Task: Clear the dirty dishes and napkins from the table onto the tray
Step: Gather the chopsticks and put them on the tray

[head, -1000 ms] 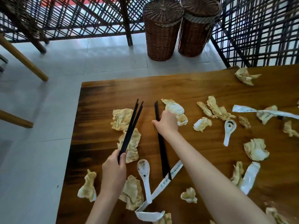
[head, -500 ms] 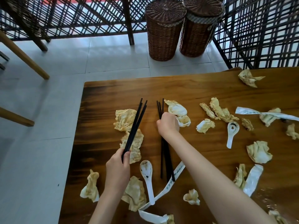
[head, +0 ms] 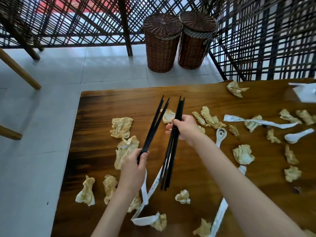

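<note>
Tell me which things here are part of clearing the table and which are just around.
To clear: chopsticks in the left hand and the right hand, crumpled napkins, spoons, paper sleeves.
Just around: wicker baskets, lattice screen.

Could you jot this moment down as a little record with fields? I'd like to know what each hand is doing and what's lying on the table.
Left hand: grips a bundle of black chopsticks near its lower end
Right hand: grips a second chopstick bundle, lifted off the table
Table litter: crumpled stained napkins, white paper sleeves
Spoons: white spoon by the right wrist, another spoon far right
Tray: not in view
Floor: two wicker baskets
</note>
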Demonstrator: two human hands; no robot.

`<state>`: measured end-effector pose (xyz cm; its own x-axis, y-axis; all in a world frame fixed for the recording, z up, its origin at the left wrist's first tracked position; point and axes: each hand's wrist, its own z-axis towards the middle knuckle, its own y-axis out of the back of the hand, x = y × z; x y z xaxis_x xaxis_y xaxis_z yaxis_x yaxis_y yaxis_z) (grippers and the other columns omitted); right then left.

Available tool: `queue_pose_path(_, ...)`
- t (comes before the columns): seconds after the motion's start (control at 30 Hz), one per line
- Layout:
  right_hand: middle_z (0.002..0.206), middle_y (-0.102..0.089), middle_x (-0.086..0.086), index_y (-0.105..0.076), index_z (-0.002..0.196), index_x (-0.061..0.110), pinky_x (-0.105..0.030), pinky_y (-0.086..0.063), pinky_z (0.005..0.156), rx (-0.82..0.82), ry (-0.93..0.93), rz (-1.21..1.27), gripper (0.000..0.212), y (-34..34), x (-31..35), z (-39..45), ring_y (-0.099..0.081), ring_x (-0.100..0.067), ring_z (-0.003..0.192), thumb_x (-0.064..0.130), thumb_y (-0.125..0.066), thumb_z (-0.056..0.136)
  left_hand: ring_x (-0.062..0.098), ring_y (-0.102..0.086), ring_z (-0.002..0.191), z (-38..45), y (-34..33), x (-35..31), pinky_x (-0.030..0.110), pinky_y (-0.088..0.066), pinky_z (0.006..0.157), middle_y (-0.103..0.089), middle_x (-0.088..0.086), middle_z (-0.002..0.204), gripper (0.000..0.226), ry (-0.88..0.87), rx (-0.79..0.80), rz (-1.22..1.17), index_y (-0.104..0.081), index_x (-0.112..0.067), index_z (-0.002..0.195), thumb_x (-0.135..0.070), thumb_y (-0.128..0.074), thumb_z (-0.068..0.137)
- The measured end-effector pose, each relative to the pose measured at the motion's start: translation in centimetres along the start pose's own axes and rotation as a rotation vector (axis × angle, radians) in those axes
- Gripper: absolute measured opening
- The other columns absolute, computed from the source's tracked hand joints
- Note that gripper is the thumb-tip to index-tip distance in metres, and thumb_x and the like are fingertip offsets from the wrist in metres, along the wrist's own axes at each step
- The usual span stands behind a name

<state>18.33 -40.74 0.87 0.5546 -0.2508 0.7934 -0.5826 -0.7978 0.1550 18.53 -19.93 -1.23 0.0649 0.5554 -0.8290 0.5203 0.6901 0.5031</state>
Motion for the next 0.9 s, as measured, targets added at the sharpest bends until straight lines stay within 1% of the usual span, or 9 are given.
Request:
queue_pose_path(0.17,0.086,-0.070,-0.009,-0.050,0.100,0.012,-0.033,-0.058,0.061,0.010,0.021,0.110,0.006,4.8,0.0,-4.5,-0.071,-0.022,0.072,0.013,-0.045,0.098,0.003,-0.046,0.047,-2.1,-2.2,-3.3,0.018,-0.034,0.045,-0.061,-0.006,0.064,0.017,-0.079,0.113,-0.022,-0.062,-0.033,0.093,-0.028,-0.046,0.097)
queue_pose_path(0.23,0.090,-0.068,-0.009,-0.051,0.098,0.013,-0.036,-0.059,0.065,-0.012,0.047,0.126,0.007,7.0,-0.3,-6.1,-0.071,-0.024,0.078,0.014,-0.044,0.098,0.005,-0.045,0.047,-3.5,-3.3,-4.8,0.021,-0.033,0.047,-0.063,-0.002,0.068,0.016,-0.104,0.162,0.001,-0.062,-0.034,0.093,-0.030,-0.046,0.097)
queue_pose_path(0.37,0.096,-0.064,-0.015,-0.055,0.099,0.009,-0.046,-0.055,0.081,-0.067,0.068,0.167,0.010,11.2,-1.0,-8.8,-0.067,-0.032,0.090,0.011,-0.045,0.097,0.004,-0.049,0.053,-6.5,-5.9,-7.5,0.017,-0.033,0.047,-0.060,-0.006,0.071,0.017,-0.132,0.236,0.009,-0.059,-0.033,0.089,-0.030,-0.045,0.098)
queue_pose_path(0.47,0.089,-0.063,-0.012,-0.054,0.094,0.009,-0.043,-0.057,0.074,-0.114,0.074,0.203,0.011,14.7,-1.8,-11.1,-0.067,-0.027,0.084,0.011,-0.044,0.097,0.001,-0.054,0.056,-8.8,-8.1,-9.6,0.012,-0.036,0.049,-0.061,-0.010,0.070,0.021,-0.112,0.317,-0.020,-0.064,-0.026,0.092,-0.031,-0.045,0.098)
queue_pose_path(0.53,0.090,-0.064,-0.013,-0.053,0.097,0.006,-0.038,-0.057,0.068,-0.138,0.077,0.224,0.011,17.5,-2.7,-13.0,-0.067,-0.026,0.083,0.010,-0.044,0.097,0.004,-0.055,0.057,-10.4,-10.0,-11.3,0.015,-0.038,0.050,-0.062,-0.008,0.068,0.023,-0.107,0.379,-0.037,-0.064,-0.025,0.086,-0.030,-0.045,0.098)
queue_pose_path(0.67,0.101,-0.064,-0.016,-0.053,0.106,0.004,-0.038,-0.056,0.070,-0.147,0.077,0.279,0.015,23.5,-5.3,-16.5,-0.065,-0.028,0.090,0.008,-0.040,0.098,-0.003,-0.054,0.048,-14.2,-14.8,-14.3,0.010,-0.035,0.044,-0.059,-0.015,0.057,0.020,-0.089,0.441,-0.067,-0.062,-0.018,0.089,-0.026,-0.046,0.099)
queue_pose_path(0.73,0.106,-0.063,-0.017,-0.052,0.109,0.004,-0.038,-0.055,0.072,-0.158,0.092,0.291,0.017,27.0,-6.5,-17.9,-0.064,-0.029,0.095,0.007,-0.039,0.099,-0.007,-0.057,0.054,-16.2,-17.7,-16.0,0.010,-0.040,0.046,-0.061,-0.017,0.072,0.017,-0.064,0.462,-0.096,-0.060,-0.019,0.103,-0.028,-0.047,0.098)
queue_pose_path(0.8,0.106,-0.063,-0.018,-0.053,0.104,0.006,-0.039,-0.056,0.072,-0.171,0.108,0.307,0.015,30.9,-7.8,-19.3,-0.064,-0.030,0.095,0.006,-0.038,0.098,-0.009,-0.059,0.064,-18.3,-21.2,-17.7,0.012,-0.045,0.054,-0.063,-0.011,0.085,0.016,-0.047,0.491,-0.103,-0.059,-0.024,0.104,-0.031,-0.046,0.098)
queue_pose_path(0.9,0.100,-0.063,-0.015,-0.054,0.100,0.009,-0.036,-0.056,0.066,-0.205,0.115,0.314,0.014,36.8,-9.8,-21.1,-0.065,-0.027,0.090,0.006,-0.040,0.097,0.009,-0.063,0.087,-21.2,-26.6,-19.9,0.022,-0.049,0.064,-0.066,-0.003,0.101,0.030,-0.008,0.520,-0.090,-0.059,-0.019,0.120,-0.034,-0.045,0.098)
